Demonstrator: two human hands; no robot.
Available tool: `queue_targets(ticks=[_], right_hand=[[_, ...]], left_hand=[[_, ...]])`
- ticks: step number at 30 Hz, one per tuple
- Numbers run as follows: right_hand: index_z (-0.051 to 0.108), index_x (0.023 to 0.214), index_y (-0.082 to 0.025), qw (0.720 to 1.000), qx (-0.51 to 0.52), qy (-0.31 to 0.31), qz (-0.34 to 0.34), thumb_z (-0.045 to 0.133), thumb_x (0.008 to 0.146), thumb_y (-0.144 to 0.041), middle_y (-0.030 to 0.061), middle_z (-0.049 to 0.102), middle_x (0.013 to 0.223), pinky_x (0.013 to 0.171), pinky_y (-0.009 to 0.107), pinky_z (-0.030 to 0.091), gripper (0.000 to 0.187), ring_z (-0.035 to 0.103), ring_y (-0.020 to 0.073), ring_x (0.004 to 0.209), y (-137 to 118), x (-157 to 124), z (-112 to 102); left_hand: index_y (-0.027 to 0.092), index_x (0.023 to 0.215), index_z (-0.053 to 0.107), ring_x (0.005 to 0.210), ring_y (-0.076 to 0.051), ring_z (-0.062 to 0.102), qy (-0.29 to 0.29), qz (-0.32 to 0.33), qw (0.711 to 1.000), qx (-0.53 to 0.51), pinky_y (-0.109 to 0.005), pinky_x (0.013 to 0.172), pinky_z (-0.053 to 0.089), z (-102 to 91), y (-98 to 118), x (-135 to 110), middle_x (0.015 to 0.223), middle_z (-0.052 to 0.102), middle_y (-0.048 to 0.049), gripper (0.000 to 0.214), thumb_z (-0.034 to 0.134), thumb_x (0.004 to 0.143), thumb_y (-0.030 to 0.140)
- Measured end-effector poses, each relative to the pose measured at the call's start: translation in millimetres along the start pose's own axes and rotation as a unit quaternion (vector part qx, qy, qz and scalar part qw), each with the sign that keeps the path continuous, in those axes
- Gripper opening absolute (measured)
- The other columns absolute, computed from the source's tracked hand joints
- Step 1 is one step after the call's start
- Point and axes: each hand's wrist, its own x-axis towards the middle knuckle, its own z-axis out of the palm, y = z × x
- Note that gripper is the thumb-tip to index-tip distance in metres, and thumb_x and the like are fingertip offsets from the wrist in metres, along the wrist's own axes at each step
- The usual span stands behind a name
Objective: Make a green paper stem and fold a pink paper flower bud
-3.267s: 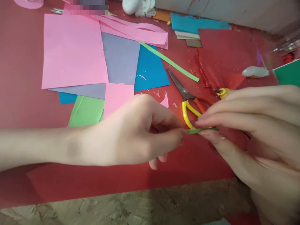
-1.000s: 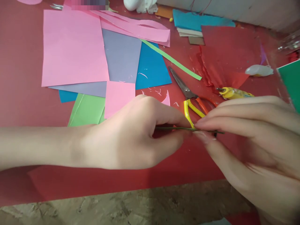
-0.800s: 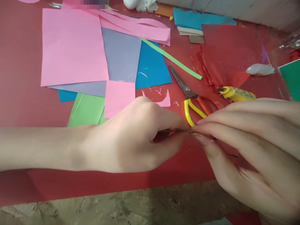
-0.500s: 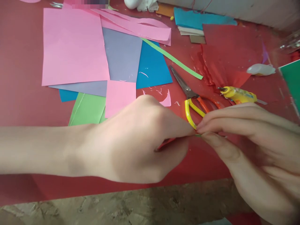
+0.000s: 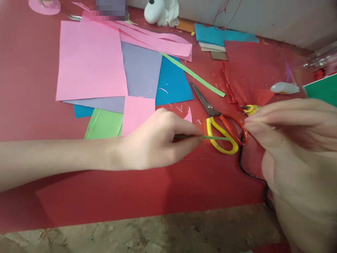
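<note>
My left hand (image 5: 158,140) pinches a thin green paper strip (image 5: 216,138), seen nearly edge-on, its free end reaching right over the scissors' handles. To the right, my right hand (image 5: 292,140) is closed with thumb and fingertips pressed together; whatever is between them, if anything, is too small to make out. Scissors (image 5: 210,109) with one yellow and one red handle lie between the hands, blades toward the upper left. The yellow glue gun (image 5: 251,109) sits behind my right fingers, which hide most of it.
Pink sheet (image 5: 92,63), grey-violet sheet (image 5: 142,70), blue sheet (image 5: 171,80) and green paper (image 5: 104,123) overlap on the red table (image 5: 118,196). Another green strip (image 5: 195,75) lies above the scissors. A white bottle (image 5: 284,88) and red crepe paper (image 5: 250,63) are at right.
My hands have moved apart; the right went up and right, off the strip's end. The green strip now shows between them, held by my left hand. The view has shifted slightly.
</note>
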Motion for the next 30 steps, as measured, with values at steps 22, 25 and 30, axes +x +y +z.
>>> queue_targets(ticks=[22,25,30], right_hand=[[0.060,0.096,-0.018,0.941,-0.190,-0.012,-0.279,0.070,0.076,-0.012,0.0027,0.065,0.085,0.075,0.032,0.051,0.024,0.059,0.0140,0.081,3.7,-3.6,-4.1],[0.060,0.096,-0.017,0.939,-0.185,-0.012,-0.289,0.070,0.075,-0.011,0.0029,0.065,0.084,0.077,0.030,0.051,0.025,0.059,0.0129,0.080,0.1,-5.0,-3.5],[0.057,0.094,-0.018,0.944,-0.190,-0.026,-0.267,0.068,0.077,-0.008,0.0022,0.065,0.082,0.076,0.028,0.051,0.022,0.059,0.0120,0.080,-4.5,-1.8,-3.3]], left_hand=[[0.004,0.089,0.073,0.045,-0.003,0.032,0.033,-0.109,0.990,-0.089,-0.016,0.039,0.026,8.3,-35.4,4.2,0.050,0.049,0.0032,0.031,0.052,0.084,0.026],[0.004,0.089,0.073,0.045,-0.003,0.034,0.034,-0.103,0.990,-0.087,-0.015,0.039,0.028,8.7,-36.0,3.9,0.053,0.055,0.0013,0.030,0.052,0.084,0.025],[0.004,0.089,0.073,0.045,-0.003,0.034,0.033,-0.090,0.991,-0.090,-0.015,0.039,0.028,8.3,-37.0,3.3,0.053,0.057,0.0010,0.030,0.052,0.084,0.025]])
